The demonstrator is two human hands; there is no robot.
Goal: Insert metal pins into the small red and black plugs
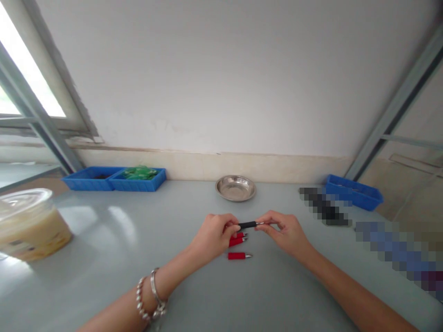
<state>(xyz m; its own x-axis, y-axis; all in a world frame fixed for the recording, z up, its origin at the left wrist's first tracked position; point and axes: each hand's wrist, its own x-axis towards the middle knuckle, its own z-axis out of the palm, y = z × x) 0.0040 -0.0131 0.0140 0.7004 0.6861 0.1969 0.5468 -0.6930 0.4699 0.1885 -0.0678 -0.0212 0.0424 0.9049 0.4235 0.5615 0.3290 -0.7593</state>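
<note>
Between my two hands is a short black pen barrel, held level just above the table. My left hand is closed round its left end. With thumb and fingertips, my right hand pinches the silver tip at the other end. Two red pen barrels with silver tips lie close together under my left hand, partly hidden by it; the lower of that pair is this red pen barrel. Nearer to me, a separate red pen barrel lies with its tip to the right.
A round metal dish stands by the wall. At the back left are a blue tray and another blue tray holding green things. A lidded plastic tub is at left; a blue bin stands back right, near blurred-out items.
</note>
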